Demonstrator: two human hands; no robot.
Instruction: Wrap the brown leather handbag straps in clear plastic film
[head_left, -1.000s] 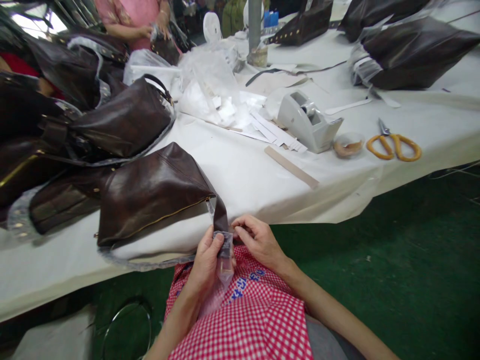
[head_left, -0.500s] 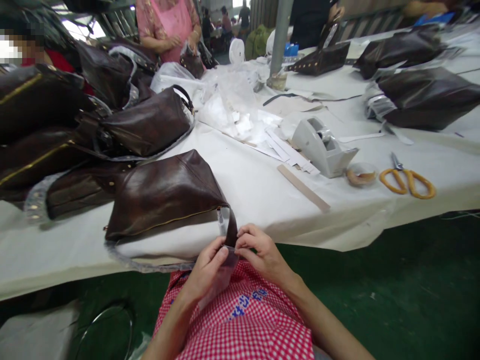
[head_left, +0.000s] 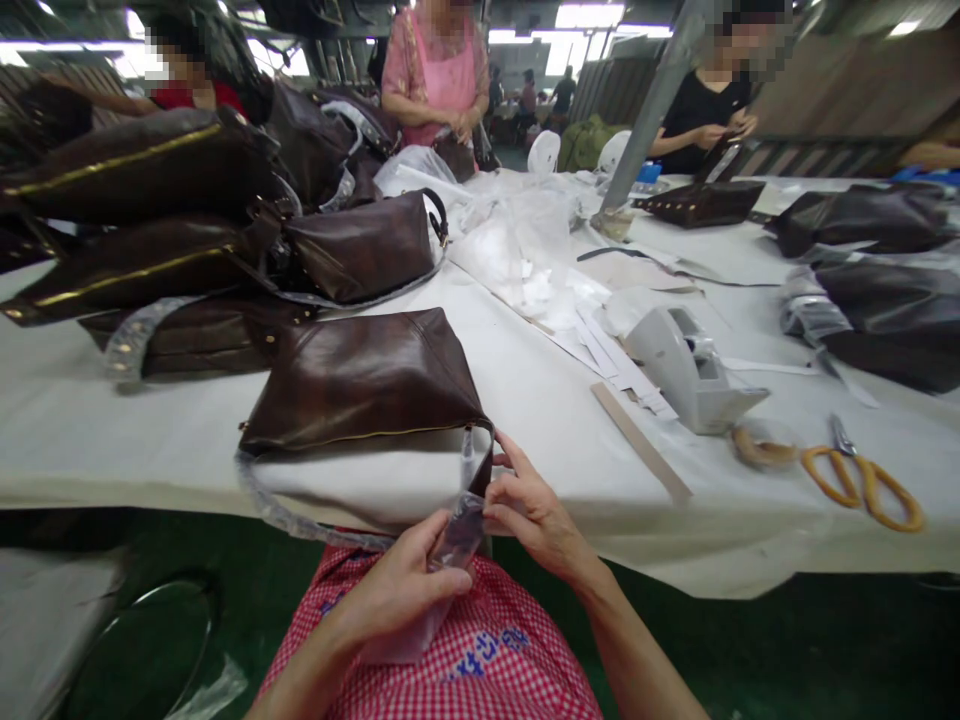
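Observation:
A dark brown leather bag (head_left: 367,380) lies at the near edge of the white table (head_left: 525,400), its strap end hanging over the edge. My left hand (head_left: 405,590) is closed on a clear plastic sleeve (head_left: 457,540) that covers the strap end. My right hand (head_left: 532,510) pinches the strap (head_left: 484,470) just above, fingers pressed together. Both hands hover over my red checked apron (head_left: 480,650).
More brown bags (head_left: 150,230) are piled at the left. A grey tape dispenser (head_left: 690,370), a wooden strip (head_left: 637,440), a tape roll (head_left: 757,450) and orange scissors (head_left: 862,475) lie to the right. Plastic wrap and paper strips (head_left: 540,250) sit mid-table. Other people stand at the far side.
My head has tilted up, so the table and the people beyond sit lower in view. My left hand has slid lower along the plastic sleeve; my right hand stays pinched on the strap.

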